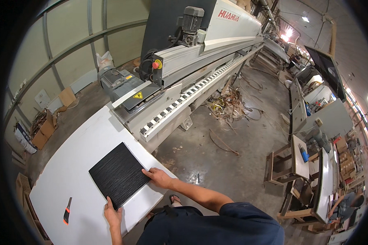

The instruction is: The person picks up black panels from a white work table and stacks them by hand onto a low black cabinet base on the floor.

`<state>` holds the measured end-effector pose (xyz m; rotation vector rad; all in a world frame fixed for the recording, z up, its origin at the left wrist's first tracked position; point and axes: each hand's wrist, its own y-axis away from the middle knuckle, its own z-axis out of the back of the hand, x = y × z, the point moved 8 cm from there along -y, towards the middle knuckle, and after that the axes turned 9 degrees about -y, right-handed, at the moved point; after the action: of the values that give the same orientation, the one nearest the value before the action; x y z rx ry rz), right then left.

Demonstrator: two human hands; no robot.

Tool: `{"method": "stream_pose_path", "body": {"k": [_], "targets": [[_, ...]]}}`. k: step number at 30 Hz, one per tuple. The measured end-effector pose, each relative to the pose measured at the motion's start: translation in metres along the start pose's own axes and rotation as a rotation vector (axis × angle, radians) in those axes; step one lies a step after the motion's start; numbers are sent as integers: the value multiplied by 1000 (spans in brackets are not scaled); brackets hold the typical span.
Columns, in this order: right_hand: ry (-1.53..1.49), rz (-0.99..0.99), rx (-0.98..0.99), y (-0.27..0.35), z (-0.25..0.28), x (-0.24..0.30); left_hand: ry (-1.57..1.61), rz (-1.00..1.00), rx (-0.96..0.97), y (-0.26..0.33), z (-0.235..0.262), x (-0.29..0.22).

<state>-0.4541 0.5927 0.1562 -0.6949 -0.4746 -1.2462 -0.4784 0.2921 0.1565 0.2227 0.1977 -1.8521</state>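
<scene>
A square black panel (119, 173) with a fine wood-grain texture lies on the white worktop (79, 163) in front of me, turned at an angle. My left hand (113, 214) grips its near corner, with the thumb and fingers at the edge. My right hand (158, 178) holds the panel's right corner, thumb on the upper face and the other fingers partly hidden. To the left of the panel rests a hand tool (67, 211) with an orange and black handle and a narrow dark blade; whether it is a knife or a file I cannot tell.
Beyond the worktop runs a long machine (208, 45) with a toothed conveyor track (200, 87), motors and a red stop button (155, 65). Loose strips (230, 103) are heaped on the floor. Benches, a blue tool (303, 152) and another person (346, 206) are at the right.
</scene>
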Motion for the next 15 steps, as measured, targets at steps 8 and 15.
{"method": "stream_pose_path", "body": {"k": [8, 15], "targets": [[-420, -356, -154, 6, 10, -21, 948, 379, 71, -19, -21, 36], [-259, -503, -131, -8, -4, -40, 870, 456, -24, -28, -40, 61]]}}
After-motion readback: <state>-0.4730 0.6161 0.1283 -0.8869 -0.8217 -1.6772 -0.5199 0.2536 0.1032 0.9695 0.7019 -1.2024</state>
